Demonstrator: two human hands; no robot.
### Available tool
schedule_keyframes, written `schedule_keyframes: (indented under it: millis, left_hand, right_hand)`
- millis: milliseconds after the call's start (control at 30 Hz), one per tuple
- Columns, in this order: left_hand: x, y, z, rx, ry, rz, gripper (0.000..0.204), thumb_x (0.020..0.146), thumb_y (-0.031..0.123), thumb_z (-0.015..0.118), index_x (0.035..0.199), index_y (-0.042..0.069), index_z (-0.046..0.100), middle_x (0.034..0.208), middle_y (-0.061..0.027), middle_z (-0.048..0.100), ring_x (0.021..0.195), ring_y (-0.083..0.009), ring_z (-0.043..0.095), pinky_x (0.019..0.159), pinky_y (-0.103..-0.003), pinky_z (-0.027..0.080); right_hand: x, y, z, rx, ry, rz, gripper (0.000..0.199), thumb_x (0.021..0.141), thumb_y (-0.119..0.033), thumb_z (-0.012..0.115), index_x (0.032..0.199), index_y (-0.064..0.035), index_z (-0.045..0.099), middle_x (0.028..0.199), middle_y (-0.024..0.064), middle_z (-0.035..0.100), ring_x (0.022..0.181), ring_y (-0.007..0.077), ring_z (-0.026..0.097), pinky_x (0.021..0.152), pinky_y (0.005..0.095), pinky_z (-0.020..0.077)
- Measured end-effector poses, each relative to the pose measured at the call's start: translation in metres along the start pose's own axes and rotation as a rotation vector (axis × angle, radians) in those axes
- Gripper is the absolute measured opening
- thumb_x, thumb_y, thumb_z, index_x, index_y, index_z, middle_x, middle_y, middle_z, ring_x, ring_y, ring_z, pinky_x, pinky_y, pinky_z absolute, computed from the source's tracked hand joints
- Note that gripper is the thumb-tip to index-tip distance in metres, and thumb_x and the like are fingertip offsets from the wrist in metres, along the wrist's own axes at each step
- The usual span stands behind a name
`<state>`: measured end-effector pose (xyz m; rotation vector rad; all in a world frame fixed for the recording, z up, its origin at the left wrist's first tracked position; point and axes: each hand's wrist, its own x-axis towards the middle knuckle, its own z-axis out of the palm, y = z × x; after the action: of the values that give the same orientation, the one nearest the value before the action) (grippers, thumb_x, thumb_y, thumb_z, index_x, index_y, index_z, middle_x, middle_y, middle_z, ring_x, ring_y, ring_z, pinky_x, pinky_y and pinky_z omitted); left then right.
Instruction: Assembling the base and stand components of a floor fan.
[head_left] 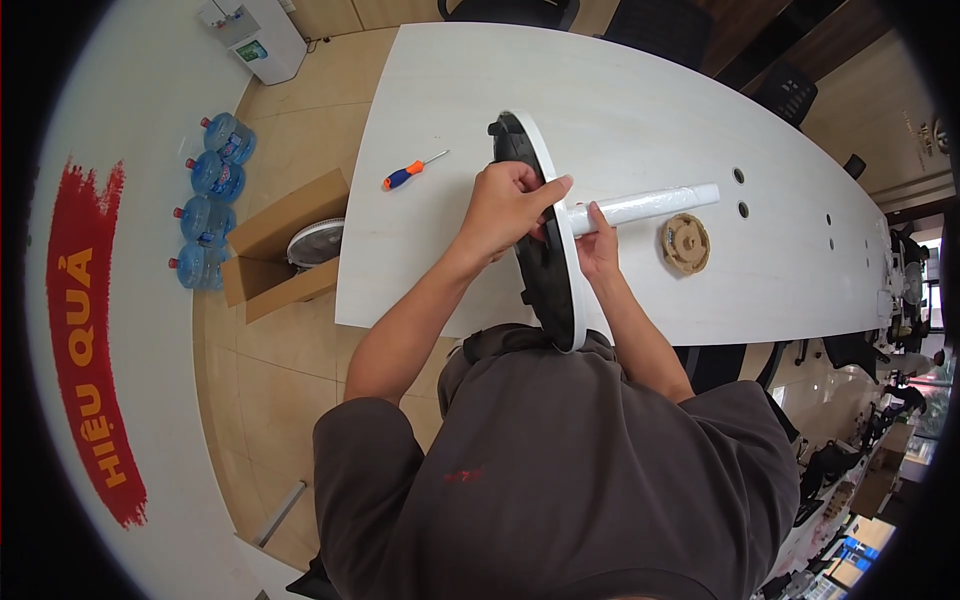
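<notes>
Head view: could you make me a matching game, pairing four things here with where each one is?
Things:
1. screwdriver
2. water bottles
3. round base
4. tan disc

Places:
A. on the floor by the wall
B. held on edge by both hands
C. flat on the table beside the white pole
D. alone on the table, left of the hands

Pairs: 1-D, 2-A, 3-B, 4-C

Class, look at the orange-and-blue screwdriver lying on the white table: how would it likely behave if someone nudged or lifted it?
The screwdriver looks slim with a rounded handle, so a sideways nudge would probably roll it across the smooth table. It seems small and stiff, likely light to lift. It lies well inside the edge, so a fall seems unlikely.
</notes>
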<state>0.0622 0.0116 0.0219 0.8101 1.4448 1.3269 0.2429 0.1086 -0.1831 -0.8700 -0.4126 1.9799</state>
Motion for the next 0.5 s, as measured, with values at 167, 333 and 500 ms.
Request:
schedule_keyframes:
  millis: [167,333,500]
  left_hand:
    - [0.011,-0.001,-0.011,0.222,-0.122,0.104,0.033,0.087,0.029,0.069,0.078,-0.002,0.06,0.067,-0.0056,0.062,0.052,-0.0098,0.059,0.048,-0.022,0.049]
    - [0.025,-0.07,-0.039,0.008,-0.025,0.283,0.036,0.09,0.033,0.066,0.086,-0.002,0.064,0.074,-0.0078,0.064,0.065,-0.0098,0.06,0.057,-0.026,0.05]
    - [0.021,-0.186,-0.05,0.158,0.298,0.164,0.034,0.096,0.029,0.059,0.112,-0.001,0.061,0.104,-0.0109,0.066,0.092,-0.015,0.062,0.074,-0.028,0.051]
  right_hand:
    - [0.008,0.0,-0.008,0.029,0.004,0.025,0.039,0.088,-0.014,0.066,0.118,-0.0179,0.041,0.115,0.0045,0.05,0.112,0.0248,0.05,0.091,0.0622,0.0425]
    - [0.002,0.001,-0.001,0.006,0.038,0.006,0.039,0.089,-0.015,0.066,0.119,-0.0178,0.041,0.115,0.0047,0.05,0.113,0.0248,0.05,0.09,0.0623,0.0431]
    - [-0.011,0.001,0.016,-0.02,0.068,-0.017,0.04,0.088,-0.016,0.068,0.119,-0.0145,0.042,0.114,0.0102,0.058,0.107,0.0263,0.056,0.088,0.0524,0.0499]
